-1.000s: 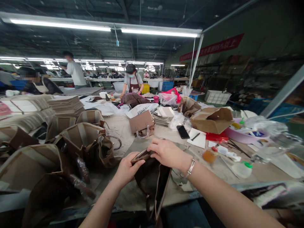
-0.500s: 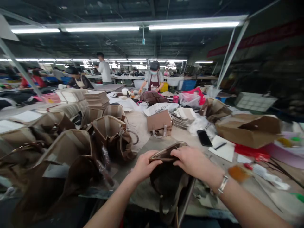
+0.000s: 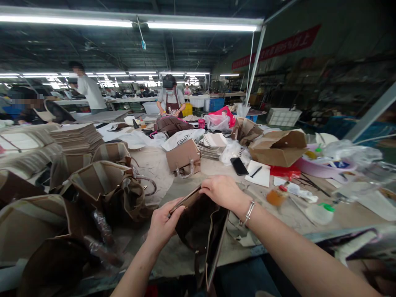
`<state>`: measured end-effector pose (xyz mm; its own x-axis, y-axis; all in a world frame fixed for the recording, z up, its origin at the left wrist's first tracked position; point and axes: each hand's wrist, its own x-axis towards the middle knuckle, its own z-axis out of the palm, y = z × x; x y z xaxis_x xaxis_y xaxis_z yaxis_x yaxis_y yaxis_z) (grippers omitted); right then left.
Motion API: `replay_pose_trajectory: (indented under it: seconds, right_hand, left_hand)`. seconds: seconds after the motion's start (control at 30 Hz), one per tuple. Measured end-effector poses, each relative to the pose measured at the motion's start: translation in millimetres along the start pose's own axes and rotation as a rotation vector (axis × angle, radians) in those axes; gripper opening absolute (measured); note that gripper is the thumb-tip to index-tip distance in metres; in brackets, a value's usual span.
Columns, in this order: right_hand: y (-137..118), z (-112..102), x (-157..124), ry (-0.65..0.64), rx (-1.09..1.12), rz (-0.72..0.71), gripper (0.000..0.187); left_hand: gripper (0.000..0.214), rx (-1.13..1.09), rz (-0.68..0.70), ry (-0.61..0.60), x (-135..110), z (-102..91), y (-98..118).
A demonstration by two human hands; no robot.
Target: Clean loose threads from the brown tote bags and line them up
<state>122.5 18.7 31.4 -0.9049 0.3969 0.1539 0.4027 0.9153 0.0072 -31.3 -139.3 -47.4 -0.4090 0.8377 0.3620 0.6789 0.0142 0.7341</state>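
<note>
A dark brown handbag [image 3: 193, 231] gapes toward me at the front edge of the table, its dark lining showing. My left hand [image 3: 165, 220] pinches the left end of the bag's top edge, thumb on the inner side. At the right end of that edge, my right hand [image 3: 221, 192] has its fingers curled over the rim; a bracelet circles this wrist. Farther back sits a tan handbag [image 3: 182, 156] with plastic-wrapped handles. The lower part of the bag I hold drops past the table edge.
Several unfinished brown bags [image 3: 102, 177] crowd the left side. On the right are a phone [image 3: 239, 166], a pen [image 3: 256, 172] on paper, a bottle of amber liquid [image 3: 276, 196], a green-capped bottle [image 3: 321, 212] and an open brown bag [image 3: 278, 148]. A co-worker [image 3: 171, 99] stands across the table.
The view has swung to the right, so the table's things appear farther left. Both hands still grip the bag's edge, which now slants more, with my right hand higher and its fingers curled over.
</note>
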Motion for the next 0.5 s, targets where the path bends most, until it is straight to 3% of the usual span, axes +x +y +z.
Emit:
replay_pose_trajectory:
  seconds: [0.5]
  right_hand:
    - [4.3, 7.4, 2.7, 0.038, 0.045, 0.04, 0.029]
  left_hand:
    - [0.027, 0.017, -0.023, 0.139, -1.7, 11.2, 4.0]
